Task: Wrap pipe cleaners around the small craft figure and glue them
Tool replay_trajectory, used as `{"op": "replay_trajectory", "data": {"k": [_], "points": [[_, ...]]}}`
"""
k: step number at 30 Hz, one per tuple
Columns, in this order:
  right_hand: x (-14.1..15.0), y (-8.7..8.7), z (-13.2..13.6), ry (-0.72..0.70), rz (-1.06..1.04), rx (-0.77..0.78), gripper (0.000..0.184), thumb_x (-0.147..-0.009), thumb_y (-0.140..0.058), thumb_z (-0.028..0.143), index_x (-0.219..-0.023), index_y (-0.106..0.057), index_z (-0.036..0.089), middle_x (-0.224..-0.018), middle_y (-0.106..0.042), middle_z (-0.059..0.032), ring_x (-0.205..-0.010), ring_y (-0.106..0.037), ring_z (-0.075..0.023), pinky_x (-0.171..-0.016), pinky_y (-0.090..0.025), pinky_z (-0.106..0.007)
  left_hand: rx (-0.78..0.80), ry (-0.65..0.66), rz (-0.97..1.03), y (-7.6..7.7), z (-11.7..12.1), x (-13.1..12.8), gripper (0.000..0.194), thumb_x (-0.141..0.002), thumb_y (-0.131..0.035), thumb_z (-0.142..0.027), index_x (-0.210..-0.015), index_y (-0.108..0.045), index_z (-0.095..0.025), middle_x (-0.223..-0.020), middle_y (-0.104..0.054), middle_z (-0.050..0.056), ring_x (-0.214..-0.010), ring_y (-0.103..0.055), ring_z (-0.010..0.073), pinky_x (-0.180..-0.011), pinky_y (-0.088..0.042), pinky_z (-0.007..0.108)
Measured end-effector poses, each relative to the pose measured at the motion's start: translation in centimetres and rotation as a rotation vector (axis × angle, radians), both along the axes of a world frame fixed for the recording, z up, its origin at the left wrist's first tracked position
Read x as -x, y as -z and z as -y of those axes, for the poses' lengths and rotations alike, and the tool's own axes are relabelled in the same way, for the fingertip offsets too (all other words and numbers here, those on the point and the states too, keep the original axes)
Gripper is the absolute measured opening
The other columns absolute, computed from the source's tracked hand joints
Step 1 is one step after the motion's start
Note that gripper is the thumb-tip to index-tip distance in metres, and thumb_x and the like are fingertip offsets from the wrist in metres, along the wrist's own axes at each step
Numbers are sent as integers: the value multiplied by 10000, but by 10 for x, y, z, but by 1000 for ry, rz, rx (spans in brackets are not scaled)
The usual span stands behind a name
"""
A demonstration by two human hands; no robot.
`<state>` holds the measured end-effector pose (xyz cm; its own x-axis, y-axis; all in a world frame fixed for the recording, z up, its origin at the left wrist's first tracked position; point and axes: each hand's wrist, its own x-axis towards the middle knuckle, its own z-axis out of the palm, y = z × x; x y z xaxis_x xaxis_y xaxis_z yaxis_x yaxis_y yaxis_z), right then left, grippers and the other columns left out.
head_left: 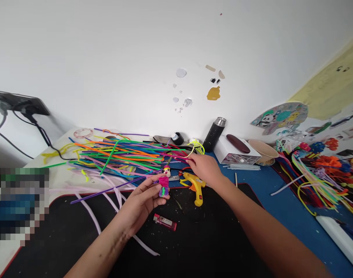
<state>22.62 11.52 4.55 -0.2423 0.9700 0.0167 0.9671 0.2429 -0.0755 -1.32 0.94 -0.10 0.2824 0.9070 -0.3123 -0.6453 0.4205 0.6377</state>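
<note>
My left hand (147,195) grips a small pipe cleaner doll (164,182) between thumb and fingers. The doll has a pale face, a yellow and red top, a magenta body, and purple and green lower parts. A long purple pipe cleaner (107,189) slants from behind the doll down to the left; whether it is joined to the doll I cannot tell. Farther back, my right hand (204,166) is closed with its fingertips on a magenta pipe cleaner (176,155) at the pile's right end. A pale yellow strand (192,151) curves beside those fingertips.
A yellow glue gun (197,187) and a pink lighter (165,222) lie on the black mat (217,239). Loose pipe cleaners (130,154) spread behind. A dark thermos (214,135), white box (233,150) and bowl (263,150) line the wall. More pipe cleaners (309,177) are heaped right.
</note>
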Motion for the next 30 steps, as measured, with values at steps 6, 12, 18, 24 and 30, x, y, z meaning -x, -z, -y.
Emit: {"op": "replay_trajectory", "data": {"k": [6, 12, 18, 24, 30], "points": [[-2, -15, 36, 20, -249, -47, 430, -1092, -485, 494, -902, -759, 221, -682, -677, -8, -617, -587, -189, -586, -361, -285, -9, -23, 39, 0, -1, 0, 365, -859, -848, -154, -1214, -767, -172, -900, -794, 59, -736, -766, 171, -682, -620, 249], [11, -14, 71, -8, -860, 126, 526, -1015, -557, 617, -761, -769, 208, -557, -509, 27, -529, -450, -160, -532, -316, -286, -66, -29, 109, -4, -1, 2, 393, -826, -894, -213, -1194, -761, -175, -915, -791, 54, -739, -753, 162, -698, -606, 246], [24, -20, 96, -118, -835, 227, 534, -1023, -575, 583, -671, -753, 223, -552, -516, 18, -550, -474, -166, -556, -330, -294, -108, -31, 127, -8, -1, 4, 403, -843, -876, -205, -1226, -754, -183, -923, -789, 47, -740, -743, 149, -715, -600, 242], [25, -3, 116, -68, -980, 475, 489, -990, -616, 636, -813, -775, 208, -672, -653, -8, -568, -596, -164, -546, -403, -276, -135, 19, 149, -10, 2, 4, 411, -813, -905, -240, -1192, -759, -181, -1021, -806, 77, -736, -746, 142, -717, -597, 235], [26, 26, 136, -1, -1002, 650, 394, -1011, -619, 537, -899, -757, 186, -621, -652, 28, -425, -499, -99, -462, -345, -225, -140, 48, 159, -10, 3, 4, 399, -821, -885, -215, -1194, -746, -187, -1076, -812, 90, -720, -734, 126, -724, -600, 226]]}}
